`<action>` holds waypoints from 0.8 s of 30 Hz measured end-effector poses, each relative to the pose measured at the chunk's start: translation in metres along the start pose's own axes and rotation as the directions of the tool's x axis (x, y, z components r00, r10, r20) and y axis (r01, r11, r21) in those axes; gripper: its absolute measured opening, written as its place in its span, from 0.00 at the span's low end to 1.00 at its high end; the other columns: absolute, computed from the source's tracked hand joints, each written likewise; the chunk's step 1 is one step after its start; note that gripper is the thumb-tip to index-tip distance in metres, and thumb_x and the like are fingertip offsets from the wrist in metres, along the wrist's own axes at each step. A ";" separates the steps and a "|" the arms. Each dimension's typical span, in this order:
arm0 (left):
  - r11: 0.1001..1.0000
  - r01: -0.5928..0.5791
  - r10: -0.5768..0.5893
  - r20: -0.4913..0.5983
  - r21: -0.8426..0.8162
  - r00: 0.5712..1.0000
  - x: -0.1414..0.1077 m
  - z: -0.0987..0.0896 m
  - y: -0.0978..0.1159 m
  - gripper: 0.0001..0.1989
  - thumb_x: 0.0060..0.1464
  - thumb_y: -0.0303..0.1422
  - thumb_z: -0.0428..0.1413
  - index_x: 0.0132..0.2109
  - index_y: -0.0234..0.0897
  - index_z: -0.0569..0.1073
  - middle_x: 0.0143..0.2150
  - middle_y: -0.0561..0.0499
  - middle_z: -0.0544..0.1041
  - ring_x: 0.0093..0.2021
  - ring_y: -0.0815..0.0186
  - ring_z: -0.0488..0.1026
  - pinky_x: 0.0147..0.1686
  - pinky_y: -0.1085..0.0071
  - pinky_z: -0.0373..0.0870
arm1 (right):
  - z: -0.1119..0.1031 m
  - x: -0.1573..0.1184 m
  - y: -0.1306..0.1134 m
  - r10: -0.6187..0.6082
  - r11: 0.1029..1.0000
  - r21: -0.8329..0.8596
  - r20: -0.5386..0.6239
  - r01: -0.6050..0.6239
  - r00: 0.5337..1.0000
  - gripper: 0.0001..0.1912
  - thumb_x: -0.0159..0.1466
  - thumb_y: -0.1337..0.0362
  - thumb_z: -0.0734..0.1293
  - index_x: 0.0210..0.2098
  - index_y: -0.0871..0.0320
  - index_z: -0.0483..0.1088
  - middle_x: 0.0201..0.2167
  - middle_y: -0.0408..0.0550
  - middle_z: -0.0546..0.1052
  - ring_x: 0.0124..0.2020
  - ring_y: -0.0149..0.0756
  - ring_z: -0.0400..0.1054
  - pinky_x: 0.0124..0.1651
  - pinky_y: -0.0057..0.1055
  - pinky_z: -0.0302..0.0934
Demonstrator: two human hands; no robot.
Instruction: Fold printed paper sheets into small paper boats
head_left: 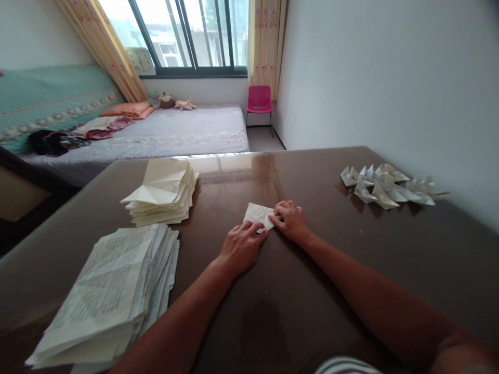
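Table: The glossy brown table is the working surface; every paper item rests directly on its top.
Near pile: The stack of white, creased paper sheets lies at the left, covered with lines of dark writing, its edges uneven.
Left hand: The bare left hand has bent fingers, their tips on the near side of the small, off-white folded paper. Whether the thumb pinches from below cannot be told.
Right hand: The bare right hand curls its fingers over the right end of the same paper. Pinching or merely pressing: cannot be told, as the underside is hidden.
Workpiece: The paper sits on the table between the hands; crease lines cross its upper face.
Fold: The step appears to be shaping or pressing a fold. Match the edges first, anchor one side, then run a fingertip firmly along the crease. Uneven pressure may skew the layers.
Far pile: The stack of cream, creased paper sheets stands beyond the near pile, its top sheet partly raised.
Folded pieces: The pointed, pale folded-paper shapes cluster at the right; their insides cannot be made out.
Background: The bed with a pale lilac cover and the magenta chair stand beyond the table.
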State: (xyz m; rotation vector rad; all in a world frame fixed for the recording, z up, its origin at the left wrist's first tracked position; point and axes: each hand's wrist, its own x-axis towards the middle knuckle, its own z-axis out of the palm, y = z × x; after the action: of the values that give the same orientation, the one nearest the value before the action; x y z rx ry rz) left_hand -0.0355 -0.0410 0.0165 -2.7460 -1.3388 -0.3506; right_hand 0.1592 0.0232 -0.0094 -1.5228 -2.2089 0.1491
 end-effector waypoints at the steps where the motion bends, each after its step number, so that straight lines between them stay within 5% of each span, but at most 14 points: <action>1: 1.000 -0.005 0.005 -0.001 0.000 1.000 0.000 0.000 0.000 0.15 0.61 0.32 0.47 0.53 0.47 0.71 0.54 0.52 0.72 0.50 0.60 0.66 0.41 0.65 0.67 | 0.000 0.000 0.000 -0.001 1.000 -0.002 -0.001 0.001 1.000 0.11 0.63 0.55 0.64 0.30 0.55 0.68 0.39 0.47 0.74 0.44 0.41 0.62 0.43 0.36 0.52; 19: 0.999 -0.014 0.012 -0.038 -0.040 0.999 0.001 0.004 0.000 0.17 0.59 0.30 0.49 0.53 0.43 0.72 0.53 0.50 0.75 0.47 0.61 0.68 0.39 0.65 0.69 | -0.002 -0.002 0.014 -0.026 0.997 -0.076 -0.019 0.025 0.999 0.11 0.64 0.54 0.63 0.39 0.55 0.67 0.44 0.50 0.73 0.47 0.42 0.62 0.46 0.37 0.53; 24: 0.999 -0.013 0.012 -0.033 -0.030 0.999 0.001 0.003 0.001 0.16 0.59 0.30 0.49 0.52 0.43 0.73 0.54 0.50 0.74 0.47 0.61 0.68 0.39 0.65 0.69 | -0.017 -0.002 0.022 0.004 0.992 -0.123 -0.088 -0.015 0.996 0.09 0.66 0.58 0.61 0.41 0.55 0.70 0.46 0.51 0.73 0.49 0.45 0.62 0.47 0.39 0.54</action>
State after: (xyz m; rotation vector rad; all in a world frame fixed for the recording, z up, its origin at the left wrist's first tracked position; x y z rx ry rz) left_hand -0.0342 -0.0403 0.0141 -2.7588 -1.3194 -0.4163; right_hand 0.1862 0.0271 -0.0021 -1.5735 -2.1770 -0.0515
